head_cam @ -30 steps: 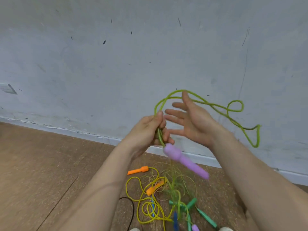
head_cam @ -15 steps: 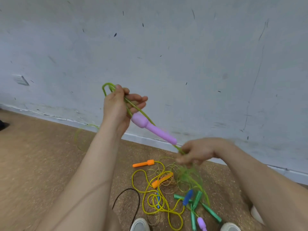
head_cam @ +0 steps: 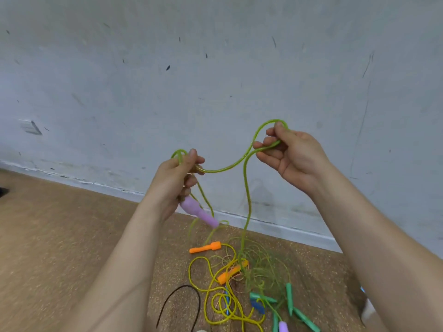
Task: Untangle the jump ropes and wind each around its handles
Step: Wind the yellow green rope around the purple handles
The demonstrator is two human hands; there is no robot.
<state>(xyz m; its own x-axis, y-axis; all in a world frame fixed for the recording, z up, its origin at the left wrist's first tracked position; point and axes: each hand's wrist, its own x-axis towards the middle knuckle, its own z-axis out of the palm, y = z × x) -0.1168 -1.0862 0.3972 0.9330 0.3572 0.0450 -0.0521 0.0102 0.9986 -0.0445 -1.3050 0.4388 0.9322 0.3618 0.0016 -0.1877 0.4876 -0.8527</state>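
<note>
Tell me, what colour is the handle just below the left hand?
The handle is light purple, clearest in the head view.

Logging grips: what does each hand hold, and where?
Left hand grips the green rope above its purple handle; right hand pinches a loop farther along.

Right hand (head_cam: 294, 154): one second ago open and flat beside the left hand (head_cam: 177, 178). Half a second ago it was low over the pile (head_cam: 239, 283), pinching the green rope (head_cam: 225, 167). It is now raised above the left hand, fingers curled round a loop of the rope. The hands have drawn apart, and a slack span sags between them. Purple handle (head_cam: 199, 213): previously angled toward the right hand, now hanging below the left.
</note>
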